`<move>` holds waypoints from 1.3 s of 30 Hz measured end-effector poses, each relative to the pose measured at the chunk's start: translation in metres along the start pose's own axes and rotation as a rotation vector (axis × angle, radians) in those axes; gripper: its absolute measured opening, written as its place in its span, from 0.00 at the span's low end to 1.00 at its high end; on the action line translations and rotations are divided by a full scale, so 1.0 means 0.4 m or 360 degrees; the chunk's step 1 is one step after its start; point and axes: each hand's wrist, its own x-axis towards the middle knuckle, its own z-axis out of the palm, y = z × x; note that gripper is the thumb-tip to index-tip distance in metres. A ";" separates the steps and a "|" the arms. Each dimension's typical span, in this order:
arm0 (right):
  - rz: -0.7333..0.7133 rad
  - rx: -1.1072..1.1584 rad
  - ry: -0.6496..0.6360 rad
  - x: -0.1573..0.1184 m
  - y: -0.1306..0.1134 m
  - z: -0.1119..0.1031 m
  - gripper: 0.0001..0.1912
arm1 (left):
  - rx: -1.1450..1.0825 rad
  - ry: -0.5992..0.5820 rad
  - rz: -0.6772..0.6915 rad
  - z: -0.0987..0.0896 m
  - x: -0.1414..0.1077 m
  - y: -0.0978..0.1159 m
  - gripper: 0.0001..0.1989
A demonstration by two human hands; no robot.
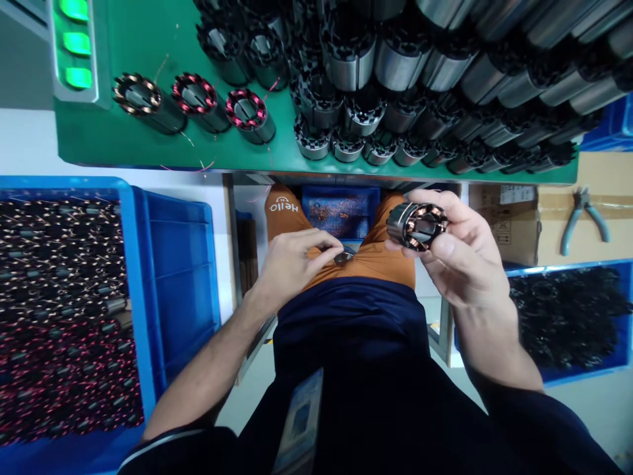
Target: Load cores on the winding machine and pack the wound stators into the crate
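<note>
My right hand (pixel 462 247) is closed around a motor stator (pixel 416 226), a steel cylinder with copper windings. It is held tilted above my right thigh, its wound end facing up toward me. My left hand (pixel 301 260) is over my lap with thumb and fingers pinched together. Whatever lies in that pinch is too small to make out. Just beyond those fingertips a small dark object (pixel 345 255) rests in my lap, partly hidden. Ahead on the green bench top (pixel 198 148) stand a copper-wound stator (pixel 148 104) and two with red windings (pixel 251 115).
Rows of unwound stators (pixel 351 119) fill the bench's middle and right. A blue crate (pixel 131 264) at left holds wound stators; another (pixel 628 316) at right holds dark parts. Pliers (pixel 583 221) lie on a cardboard box (pixel 548 247). A blue bin (pixel 341 235) with copper scraps sits between my knees.
</note>
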 end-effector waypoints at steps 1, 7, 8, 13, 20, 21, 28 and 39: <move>-0.0014 -0.0019 0.0002 -0.001 0.001 0.002 0.33 | -0.0071 0.0119 -0.0052 0.002 0.002 0.005 0.03; -0.0114 0.0017 -0.0044 -0.004 0.015 0.024 0.28 | -0.0387 0.0479 0.0221 -0.023 0.058 0.165 0.06; -0.0126 0.0006 -0.0041 -0.005 0.017 0.027 0.28 | -0.0422 0.0445 0.0234 -0.023 0.067 0.187 0.07; -0.0082 -0.0087 0.0007 -0.010 0.028 0.025 0.32 | -0.0321 0.0380 0.0108 -0.002 0.072 0.219 0.07; 0.0029 0.0329 -0.0205 -0.018 0.033 0.000 0.25 | -0.0521 0.0215 -0.0110 0.047 0.041 0.088 0.10; 0.0020 0.0319 -0.0223 -0.021 0.033 -0.003 0.24 | -0.0549 0.0251 -0.0176 0.048 0.040 0.076 0.12; 0.0000 0.0117 -0.0375 -0.028 0.049 -0.006 0.26 | -0.0748 0.0131 -0.0012 -0.011 0.066 0.145 0.07; -0.0007 0.0091 -0.0214 -0.040 0.076 -0.002 0.27 | -0.0779 -0.0027 -0.0297 0.037 0.023 0.112 0.13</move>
